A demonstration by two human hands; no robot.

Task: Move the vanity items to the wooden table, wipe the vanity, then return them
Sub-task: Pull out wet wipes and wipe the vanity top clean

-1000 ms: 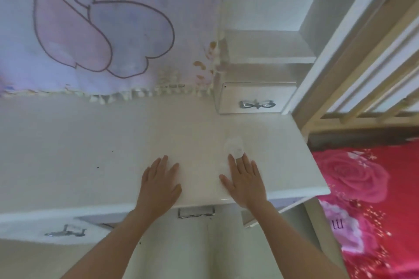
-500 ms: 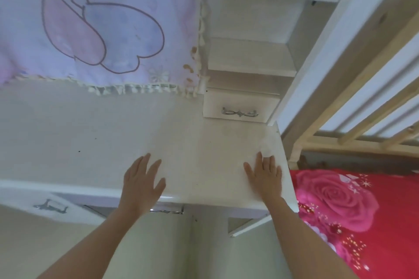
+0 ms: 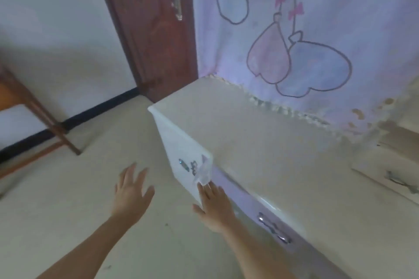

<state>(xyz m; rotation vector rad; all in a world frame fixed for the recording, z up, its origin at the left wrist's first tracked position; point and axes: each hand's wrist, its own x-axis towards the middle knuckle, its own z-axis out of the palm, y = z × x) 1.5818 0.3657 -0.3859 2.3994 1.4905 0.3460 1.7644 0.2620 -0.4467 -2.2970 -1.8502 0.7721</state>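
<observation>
Flat-fingered at the vanity worktop (image 3: 260,142) corner
Spread above the floor (image 3: 68,210), the left grip (image 3: 132,195) holds nothing; right grip (image 3: 215,207) straight-fingered, a translucent scrap (image 3: 203,173) at its fingertips

Seen from the head camera, a person's bare left grip (image 3: 132,190) and bare right grip (image 3: 214,204) are ordinary human hands with slim fingers and a thumb each. Their outlines are softened by motion blur, so nails and knuckle lines cannot be made out. The slender, uncovered left forearm (image 3: 90,244) and uncovered right forearm (image 3: 254,247) narrow at the wrists and broaden steadily toward the lower edge of the frame, the surface smooth wherever the picture is sharp enough to tell.
</observation>
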